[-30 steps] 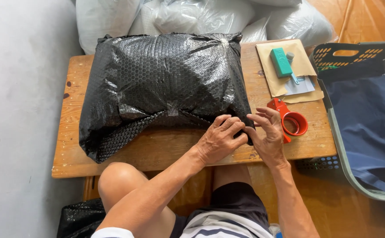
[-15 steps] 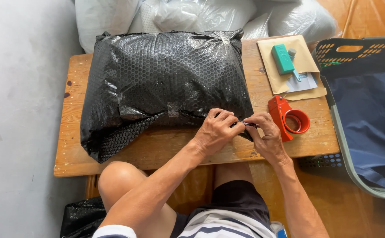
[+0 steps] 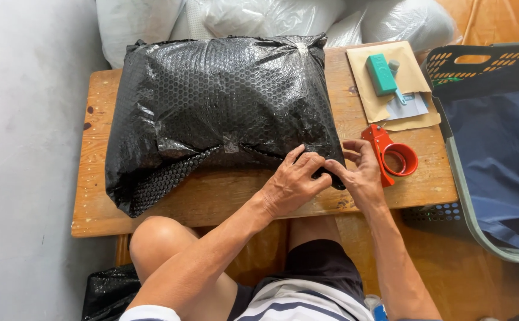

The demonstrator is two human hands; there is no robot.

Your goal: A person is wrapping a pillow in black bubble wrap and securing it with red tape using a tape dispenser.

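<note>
Nearest the camera, bare knees and dark shorts, with a crumpled black bag (image 3: pixel 109 288) on the floor by the left leg. Up on the wooden counter (image 3: pixel 93 208), both hands meet at the near right corner of the big parcel (image 3: pixel 224 113): the left hand (image 3: pixel 292 181) lies fingers-down on the wrap, its grip closed on the black film there, and the right hand (image 3: pixel 360 175) pinches that same corner edge between thumb and fingertips. The parcel itself is pillow-shaped, glossy black bubble wrap, dimpled all over, covering most of the counter. Just right of the hands sits a red tape dispenser (image 3: pixel 390 156). Beyond it, a tan envelope (image 3: pixel 411 77) carries a teal block (image 3: pixel 381 74). Far right, a dark slotted basket (image 3: pixel 479 65) holds navy cloth (image 3: pixel 497 154). At the back, white plastic sacks (image 3: pixel 271 15).
</note>
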